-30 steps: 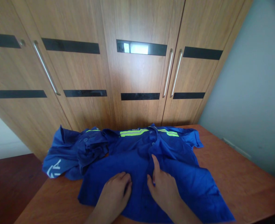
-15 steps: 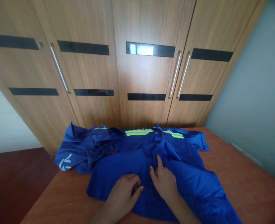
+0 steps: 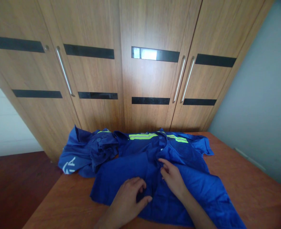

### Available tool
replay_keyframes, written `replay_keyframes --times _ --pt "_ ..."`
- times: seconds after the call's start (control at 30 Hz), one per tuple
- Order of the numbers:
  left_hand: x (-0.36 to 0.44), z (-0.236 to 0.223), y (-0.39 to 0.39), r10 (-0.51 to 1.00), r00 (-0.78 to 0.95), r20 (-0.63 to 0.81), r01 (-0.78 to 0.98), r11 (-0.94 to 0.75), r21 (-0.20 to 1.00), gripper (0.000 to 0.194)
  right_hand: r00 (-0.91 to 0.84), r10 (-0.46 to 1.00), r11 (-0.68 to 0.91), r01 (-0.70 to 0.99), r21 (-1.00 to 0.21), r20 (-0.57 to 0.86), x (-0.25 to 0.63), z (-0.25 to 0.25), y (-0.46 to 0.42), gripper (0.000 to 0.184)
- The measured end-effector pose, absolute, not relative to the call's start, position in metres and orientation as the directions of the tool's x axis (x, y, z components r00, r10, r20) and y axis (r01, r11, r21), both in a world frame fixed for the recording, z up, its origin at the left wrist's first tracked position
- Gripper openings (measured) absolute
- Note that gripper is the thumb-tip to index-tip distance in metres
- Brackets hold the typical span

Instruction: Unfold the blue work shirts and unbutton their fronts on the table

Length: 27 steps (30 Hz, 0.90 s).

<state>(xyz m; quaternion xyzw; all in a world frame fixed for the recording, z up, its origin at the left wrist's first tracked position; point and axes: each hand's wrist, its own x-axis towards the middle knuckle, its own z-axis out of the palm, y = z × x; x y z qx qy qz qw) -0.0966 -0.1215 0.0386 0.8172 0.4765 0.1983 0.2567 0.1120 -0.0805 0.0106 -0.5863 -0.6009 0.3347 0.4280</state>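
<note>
A blue short-sleeved work shirt (image 3: pixel 128 165) with yellow-green and silver reflective strips lies spread front side up, its collar end toward the wardrobe. Its buttoned front runs down the middle. My left hand (image 3: pixel 130 195) rests over the lower part of the shirt, fingers bent and thumb apart, holding nothing. On the front opening, below a visible button, my right hand (image 3: pixel 172 178) touches the cloth with its stretched index finger. The other fingers of that hand are curled, and I see no cloth pinched between them.
A crumpled blue garment (image 3: pixel 87 152) with white lettering lies left of the shirt. Both lie on a reddish-brown wooden surface (image 3: pixel 235 165). Behind stands a wooden wardrobe (image 3: pixel 150 79) with metal handles. A pale wall (image 3: pixel 255 105) is on the right.
My right hand has shifted slightly right, and its index finger now points more to the left across the shirt front. My left thumb has spread farther from the fingers. The view has tilted slightly.
</note>
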Motion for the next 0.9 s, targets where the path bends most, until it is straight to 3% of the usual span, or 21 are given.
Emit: replay_keyframes --times 0.1,0.2,0.27,0.53,0.63,0.73,0.8,0.9 --pt "-0.097 0.038 -0.122 0.872 0.471 0.131 0.638 -0.439 0.633 0.030 0.081 0.993 0.086 -0.019 -0.996 0.085 0.109 0.039 -0.084 0.045" --pt "-0.098 0.037 -0.120 0.886 0.429 0.174 0.634 -0.433 0.640 0.027 0.045 0.998 0.059 -0.370 -0.927 0.046 0.105 0.073 -0.085 0.053" --pt "-0.099 0.037 -0.116 0.895 0.394 0.208 0.631 -0.428 0.647 0.030 0.029 0.999 0.033 -0.472 -0.881 0.022 0.103 0.085 -0.081 0.056" --pt "-0.107 0.030 -0.114 0.882 0.321 0.344 0.658 -0.469 0.589 0.046 0.039 0.971 -0.175 -0.556 -0.813 -0.236 0.108 0.035 -0.045 0.045" --pt "-0.102 0.037 -0.131 0.829 0.338 0.446 0.621 -0.552 0.557 0.036 0.046 0.960 -0.198 -0.579 -0.791 -0.275 0.112 0.020 -0.041 0.043" --pt "-0.086 0.042 -0.147 0.797 0.479 0.367 0.478 -0.588 0.653 0.021 0.059 0.970 -0.157 -0.585 -0.796 -0.235 0.112 0.020 -0.042 0.039" --pt "-0.070 0.037 -0.150 0.825 0.515 0.231 0.348 -0.447 0.824 0.030 0.097 0.979 -0.090 -0.580 -0.810 -0.179 0.112 0.025 -0.043 0.036" --pt "-0.047 0.018 -0.139 0.902 0.430 -0.035 0.064 0.008 0.998 0.056 0.125 0.985 -0.029 -0.567 -0.823 -0.121 0.111 0.035 -0.045 0.036"
